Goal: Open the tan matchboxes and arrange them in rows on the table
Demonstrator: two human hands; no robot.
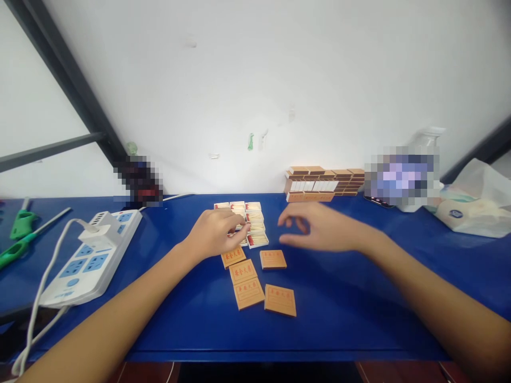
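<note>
White matchbox trays (256, 229) filled with red-tipped matches stand in rows at the middle of the blue table. Over the left part of these rows is my left hand (215, 232), its thumb and forefinger closed around a tray (232, 233) that is mostly hidden. My right hand (313, 227) hovers right of the trays, slightly blurred, with fingers bent and apart and nothing in them. Below the trays lie several tan matchbox sleeves with red lettering: a column of them (242, 272) on the left, one (273, 259) beside it and one (280, 300) nearer the front.
Stacked matchboxes (343, 182) stand against the wall at the back right. A phone (403, 178) and a plastic bag (479, 202) are farther right. On the left lie a white power strip (93, 260) with a cable and green long-necked lighters (24, 224).
</note>
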